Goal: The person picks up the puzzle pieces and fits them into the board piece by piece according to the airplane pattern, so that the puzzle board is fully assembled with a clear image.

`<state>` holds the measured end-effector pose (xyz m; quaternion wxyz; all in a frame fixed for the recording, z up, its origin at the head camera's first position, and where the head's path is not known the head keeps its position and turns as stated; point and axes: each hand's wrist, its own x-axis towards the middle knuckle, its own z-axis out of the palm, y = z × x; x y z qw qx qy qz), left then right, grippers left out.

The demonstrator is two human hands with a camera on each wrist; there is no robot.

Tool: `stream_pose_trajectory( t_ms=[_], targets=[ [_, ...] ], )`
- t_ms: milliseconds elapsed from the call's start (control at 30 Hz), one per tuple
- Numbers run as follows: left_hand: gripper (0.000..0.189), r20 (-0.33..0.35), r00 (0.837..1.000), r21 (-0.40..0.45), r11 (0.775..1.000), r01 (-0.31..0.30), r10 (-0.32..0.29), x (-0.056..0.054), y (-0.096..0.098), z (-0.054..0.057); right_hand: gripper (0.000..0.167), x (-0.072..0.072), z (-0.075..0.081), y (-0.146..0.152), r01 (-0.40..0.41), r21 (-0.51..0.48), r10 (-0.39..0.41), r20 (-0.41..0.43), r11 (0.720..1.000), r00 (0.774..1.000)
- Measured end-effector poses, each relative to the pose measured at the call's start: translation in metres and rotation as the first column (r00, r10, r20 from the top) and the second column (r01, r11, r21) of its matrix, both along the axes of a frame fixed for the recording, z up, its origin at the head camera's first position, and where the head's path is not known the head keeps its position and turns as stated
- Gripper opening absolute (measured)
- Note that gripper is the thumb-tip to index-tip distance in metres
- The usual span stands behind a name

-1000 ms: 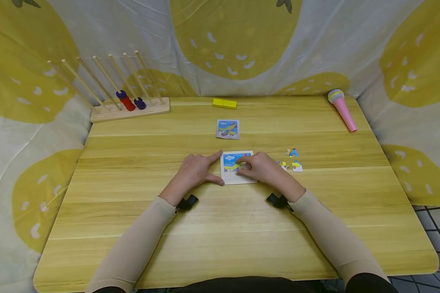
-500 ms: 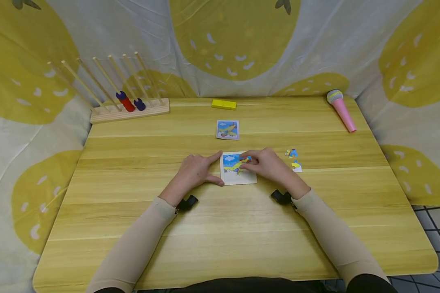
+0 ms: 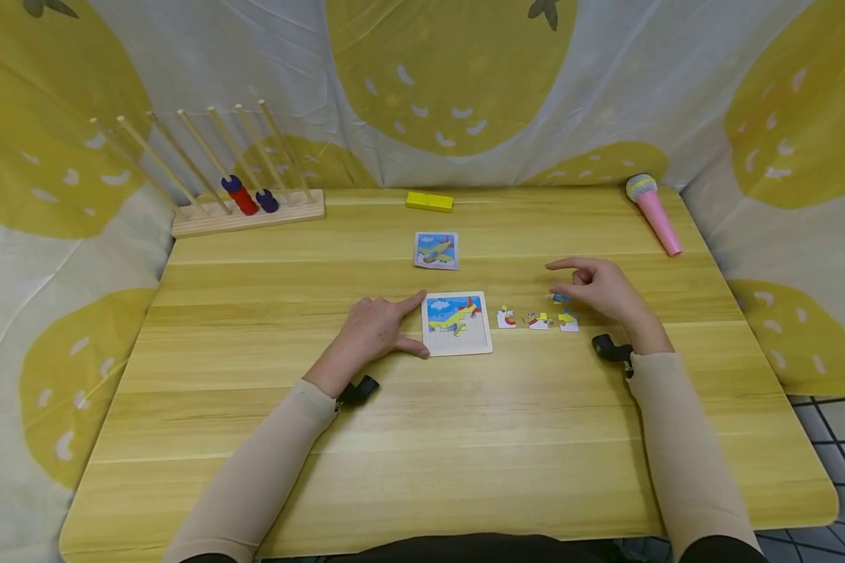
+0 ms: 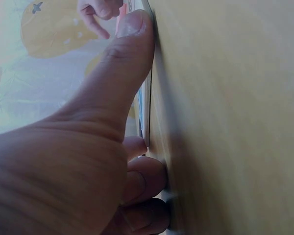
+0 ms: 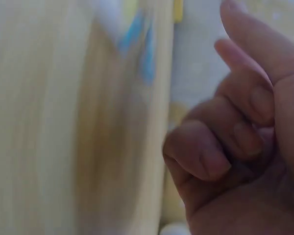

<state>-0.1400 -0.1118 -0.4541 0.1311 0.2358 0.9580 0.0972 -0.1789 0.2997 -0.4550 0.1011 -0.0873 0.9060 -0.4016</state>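
A shallow puzzle tray (image 3: 466,342) lies flat at mid-table, its upper part showing a yellow airplane on blue sky and its lower part bare white. My left hand (image 3: 375,324) braces the tray's left edge, index finger at the upper corner and thumb (image 4: 132,39) at the lower one. To the right lie loose puzzle pieces (image 3: 505,318), several in all. Over the farthest pieces, blue ones (image 3: 558,298) partly hidden, hovers my right hand (image 3: 604,291). Its index finger and thumb are apart with nothing visible between them; the other fingers (image 5: 198,147) are curled.
A picture card (image 3: 436,251) of the same airplane lies behind the tray. Along the back stand a yellow block (image 3: 429,202), a pink toy microphone (image 3: 656,215) at right, and a wooden peg rack (image 3: 249,221) with red and dark-blue beads at left. Patterned cloth hangs behind.
From above the tray, my right hand has moved right to the loose pieces, its thumb and index finger now spread. The left hand has stayed at the tray's edge.
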Motion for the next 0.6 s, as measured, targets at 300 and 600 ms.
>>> stream_pose_trajectory(
  t_ms=[300, 600],
  targets=[
    [0.111, -0.008, 1.0, -0.005, 1.0, 0.003, -0.003, 0.0, -0.001, 0.0, 0.043, 0.0, -0.004, 0.036, -0.036, 0.048, 0.032, 0.082, 0.998, 0.996],
    [0.111, -0.023, 1.0, 0.006, 1.0, 0.008, -0.008, 0.001, 0.0, -0.001, 0.043, -0.001, -0.004, 0.036, -0.051, 0.077, 0.042, 0.116, 0.996, 0.992]
  ],
)
